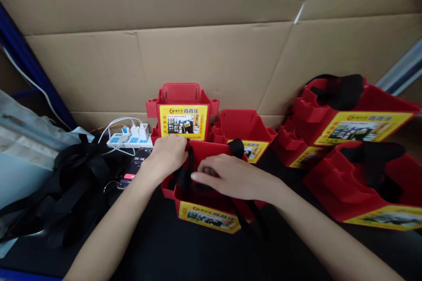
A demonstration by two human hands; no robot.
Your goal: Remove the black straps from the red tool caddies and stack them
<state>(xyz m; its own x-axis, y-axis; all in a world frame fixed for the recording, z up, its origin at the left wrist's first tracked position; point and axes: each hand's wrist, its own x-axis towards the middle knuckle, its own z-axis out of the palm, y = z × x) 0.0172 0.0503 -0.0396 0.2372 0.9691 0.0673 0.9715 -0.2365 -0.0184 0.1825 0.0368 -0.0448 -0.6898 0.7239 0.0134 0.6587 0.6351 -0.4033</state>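
In front of me a red plastic box [211,148] with a yellow picture label on its front stands on the dark surface. A black strap [183,178] runs down inside its left part, and a strap end [259,219] hangs over its right front. My left hand [169,153] is closed at the back left rim, right beside the strap; its fingertips are hidden. Over the box opening is my right hand [231,178], its fingers curled in and its thumb pointing left towards the strap. What those fingers hold, if anything, does not show.
Behind stand more red boxes, one raised [183,92] and one lower [237,125]. Strapped boxes [389,96] are stacked at the right, with another [319,180] before them. Leftward lie a phone [133,171], a power strip [114,139] and piled black straps [75,184]. Cardboard [211,61] forms the back.
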